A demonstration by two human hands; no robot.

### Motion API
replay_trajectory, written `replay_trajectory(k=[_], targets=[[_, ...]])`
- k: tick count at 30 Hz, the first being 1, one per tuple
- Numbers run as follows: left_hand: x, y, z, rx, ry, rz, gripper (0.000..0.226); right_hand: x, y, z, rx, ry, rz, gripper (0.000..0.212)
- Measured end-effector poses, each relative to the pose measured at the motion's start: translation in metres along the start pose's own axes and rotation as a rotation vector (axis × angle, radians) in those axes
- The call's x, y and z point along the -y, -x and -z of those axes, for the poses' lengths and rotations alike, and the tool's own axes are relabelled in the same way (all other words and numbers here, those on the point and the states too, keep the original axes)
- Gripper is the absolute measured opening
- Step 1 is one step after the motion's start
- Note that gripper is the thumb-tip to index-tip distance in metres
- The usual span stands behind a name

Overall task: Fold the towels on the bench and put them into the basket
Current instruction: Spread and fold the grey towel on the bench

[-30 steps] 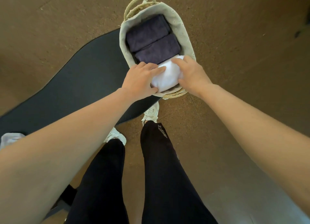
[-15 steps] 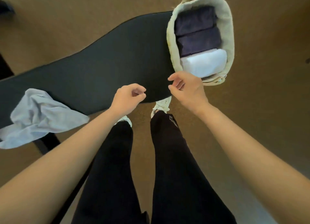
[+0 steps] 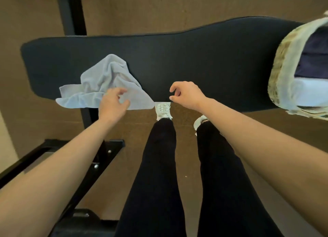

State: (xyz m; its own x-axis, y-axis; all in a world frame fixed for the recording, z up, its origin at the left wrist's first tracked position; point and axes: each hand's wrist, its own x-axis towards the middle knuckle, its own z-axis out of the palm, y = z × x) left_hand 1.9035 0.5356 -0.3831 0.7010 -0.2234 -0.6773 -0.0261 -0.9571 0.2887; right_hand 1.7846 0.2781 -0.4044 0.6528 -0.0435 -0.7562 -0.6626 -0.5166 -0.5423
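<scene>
**A:** Far left first: that crumpled pale grey terry towel (image 3: 104, 84) lies in a heap on the long black padded bench (image 3: 195, 59), its near edge hanging over the front lip. It's the only loose one I can see.

**B:** And the left hand (image 3: 113, 105)?

**A:** Right over the towel's near edge, fingers spread and curled, open. It's blurred, so I can't say whether it's touching the cloth yet. It hasn't closed on anything.

**B:** A second ago both hands were down in the basket, weren't they?

**A:** Yes, pressing a folded white towel (image 3: 308, 93) in. Half a second ago they had pulled clear, empty, and now the person has swung left along the bench towards the grey one.

**B:** The right hand (image 3: 186, 95)?

**A:** Over the bench's front edge, well apart from the towel, loosely cupped with thumb and forefinger nearly meeting around nothing.

**B:** And the far right?

**A:** The oval woven straw basket with its cream cloth liner (image 3: 284, 73) sits at the end of the bench, partly cut off by the frame. The white towel lies nearest us, dark navy folded towels (image 3: 312, 59) behind it.

**B:** So one more to go?

**A:** I'd judge so: spread it, fold it, then carry it to the basket, where room looks tight.
</scene>
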Motion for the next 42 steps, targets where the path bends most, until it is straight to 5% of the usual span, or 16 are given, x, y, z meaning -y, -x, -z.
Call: replay_trajectory(k=[4, 10, 17, 23, 31, 37, 39, 42], targets=[[0.034, -0.017, 0.009, -0.024, -0.048, 0.036, 0.064, 0.037, -0.039, -0.033, 0.055, 0.026, -0.009, 0.034], [0.063, -0.035, 0.002, 0.268, -0.292, -0.199, 0.092, 0.076, -0.071, -0.077, 0.112, -0.018, -0.085, 0.044], [0.082, -0.055, 0.017, 0.066, -0.141, -0.21, 0.042, 0.083, -0.086, -0.094, 0.062, 0.016, -0.179, 0.015], [0.069, -0.065, 0.034, 0.113, 0.061, -0.115, 0.012, 0.083, -0.077, -0.069, -0.044, -0.301, -0.254, 0.014], [0.018, -0.065, 0.033, 0.188, 0.249, -0.166, 0.016, 0.057, -0.057, -0.002, -0.168, -0.74, -0.329, 0.008], [-0.044, -0.066, 0.033, 0.347, 0.294, -0.241, 0.029, 0.026, -0.048, 0.048, -0.359, -0.609, -0.323, 0.008], [-0.053, -0.063, 0.034, 0.343, 0.1, -0.275, 0.057, 0.021, -0.04, 0.061, -0.252, -0.504, -0.243, 0.014], [-0.059, -0.061, 0.028, 0.23, -0.126, -0.28, 0.066, 0.019, -0.03, 0.076, 0.115, -0.318, -0.097, 0.039]])
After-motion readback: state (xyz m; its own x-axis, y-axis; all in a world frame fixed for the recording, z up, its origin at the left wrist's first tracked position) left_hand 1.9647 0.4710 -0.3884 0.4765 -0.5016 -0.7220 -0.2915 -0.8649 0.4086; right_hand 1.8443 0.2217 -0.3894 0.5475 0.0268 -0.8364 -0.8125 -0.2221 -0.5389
